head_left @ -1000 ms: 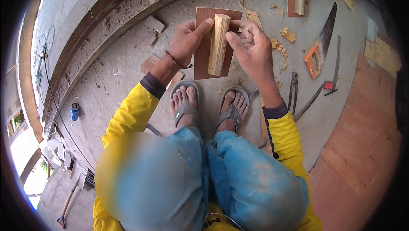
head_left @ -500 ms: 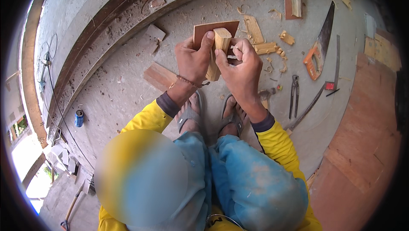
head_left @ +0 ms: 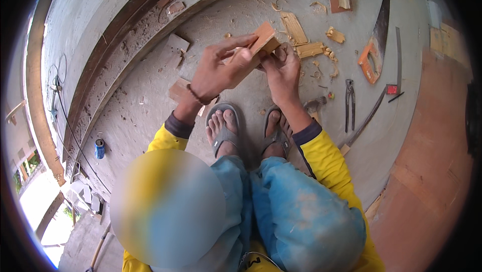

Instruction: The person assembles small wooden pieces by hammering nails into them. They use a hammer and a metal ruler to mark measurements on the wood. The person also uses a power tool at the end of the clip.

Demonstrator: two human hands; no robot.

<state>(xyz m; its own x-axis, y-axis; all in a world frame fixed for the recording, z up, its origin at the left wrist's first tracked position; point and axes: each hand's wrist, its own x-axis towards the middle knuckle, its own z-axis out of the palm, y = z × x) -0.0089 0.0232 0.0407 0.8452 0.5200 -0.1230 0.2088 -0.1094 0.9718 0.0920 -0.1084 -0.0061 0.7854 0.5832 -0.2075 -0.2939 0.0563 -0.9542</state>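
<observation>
Both hands hold a small reddish-brown plywood board [head_left: 263,35] with a pale wooden block [head_left: 272,46] against its underside, above and beyond my feet. The board is tilted, so its surface and near edge show. My left hand [head_left: 217,70] grips it from the left, with fingers over the top and the thumb along the edge. My right hand [head_left: 283,75] has its fingers closed at the block's end, under the board's right side. Much of the block is hidden by the board and fingers. Whether block and board are fastened together I cannot tell.
On the concrete floor to the right lie an orange-handled handsaw [head_left: 374,51], pincers [head_left: 350,105], a hammer [head_left: 315,103] and a long dark metal strip [head_left: 370,116]. Wood offcuts [head_left: 293,27] and curled shavings [head_left: 330,55] lie ahead. A blue can [head_left: 99,149] stands left. Plywood sheets [head_left: 427,156] cover the far right.
The board and block have been turned over, from block facing me to block underneath. My left hand has shifted left and its fingers now lie over the board; my right hand has moved slightly left.
</observation>
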